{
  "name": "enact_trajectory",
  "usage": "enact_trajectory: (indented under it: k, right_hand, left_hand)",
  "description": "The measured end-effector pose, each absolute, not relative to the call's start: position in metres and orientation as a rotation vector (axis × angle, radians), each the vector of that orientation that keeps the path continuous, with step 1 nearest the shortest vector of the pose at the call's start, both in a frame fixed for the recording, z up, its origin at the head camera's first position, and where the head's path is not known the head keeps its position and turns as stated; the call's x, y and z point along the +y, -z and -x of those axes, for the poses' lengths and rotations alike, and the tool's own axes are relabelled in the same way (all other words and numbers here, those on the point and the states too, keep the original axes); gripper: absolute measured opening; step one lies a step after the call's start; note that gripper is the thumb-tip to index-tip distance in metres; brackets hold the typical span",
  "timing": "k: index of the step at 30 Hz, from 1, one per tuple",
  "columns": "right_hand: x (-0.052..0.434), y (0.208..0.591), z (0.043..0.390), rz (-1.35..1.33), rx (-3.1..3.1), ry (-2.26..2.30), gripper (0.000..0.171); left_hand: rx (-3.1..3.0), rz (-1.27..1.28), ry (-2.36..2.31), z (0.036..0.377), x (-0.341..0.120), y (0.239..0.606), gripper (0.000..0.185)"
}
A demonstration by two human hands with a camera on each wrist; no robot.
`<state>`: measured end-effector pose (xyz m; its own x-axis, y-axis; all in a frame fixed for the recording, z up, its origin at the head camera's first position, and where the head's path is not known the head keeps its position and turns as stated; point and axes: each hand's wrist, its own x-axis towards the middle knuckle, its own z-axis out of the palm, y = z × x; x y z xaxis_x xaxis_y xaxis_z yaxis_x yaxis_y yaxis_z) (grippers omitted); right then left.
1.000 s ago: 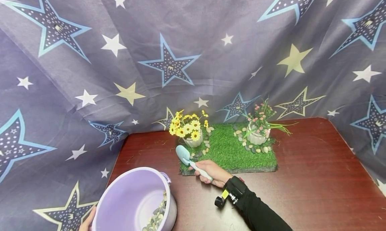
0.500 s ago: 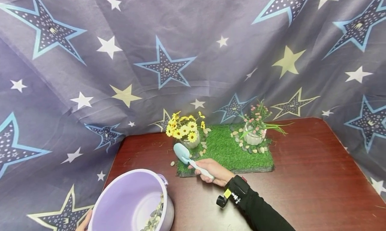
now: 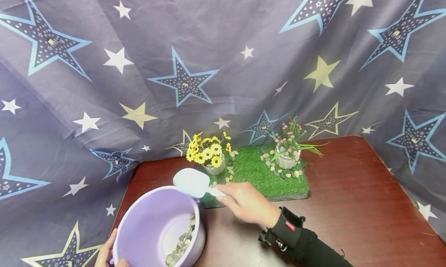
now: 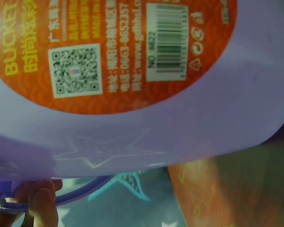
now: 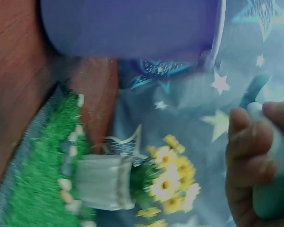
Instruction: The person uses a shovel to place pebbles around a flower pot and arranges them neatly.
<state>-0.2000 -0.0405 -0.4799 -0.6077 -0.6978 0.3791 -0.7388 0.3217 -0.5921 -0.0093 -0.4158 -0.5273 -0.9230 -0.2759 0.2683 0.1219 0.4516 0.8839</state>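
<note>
My right hand grips the handle of a pale blue scoop, whose bowl hangs over the far rim of a purple bucket. Grey and tan pebbles lie in the bucket's bottom. My left hand holds the bucket at its near left edge. In the left wrist view my fingers curl round the purple handle under the bucket's orange label. In the right wrist view my fingers wrap the scoop handle, with the bucket above.
A green grass mat lies at the back of the dark red table. On it stand a pot of yellow flowers and a pot of pink flowers, each ringed with pebbles. Star-printed cloth hangs all around.
My right hand has carried the scoop left and toward me, from the mat's front left corner to above the bucket's rim. The bucket has risen slightly in view.
</note>
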Motion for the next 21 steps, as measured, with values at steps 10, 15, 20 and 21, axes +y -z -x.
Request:
enact_trajectory:
  k: [10,15,20,21]
  right_hand:
    - [-0.055,0.485,0.180,-1.454,-2.285,-0.717,0.034]
    - [-0.054,0.489,0.181,-1.448,-2.280,-0.717,0.035]
    - [-0.043,0.488,0.186,-1.425,-2.324,-0.788,0.037]
    - [-0.037,0.487,0.189,-1.403,-2.341,-0.812,0.036]
  left_hand:
    - [-2.393,-0.936,1.255,0.032,-0.380,0.508,0.095]
    - [-2.379,-0.964,1.282,0.033,-0.378,0.505,0.095]
    - [-2.363,-0.979,1.198,0.034,-0.374,0.503,0.093]
    - [-2.335,-0.985,1.171,0.035,-0.372,0.503,0.092]
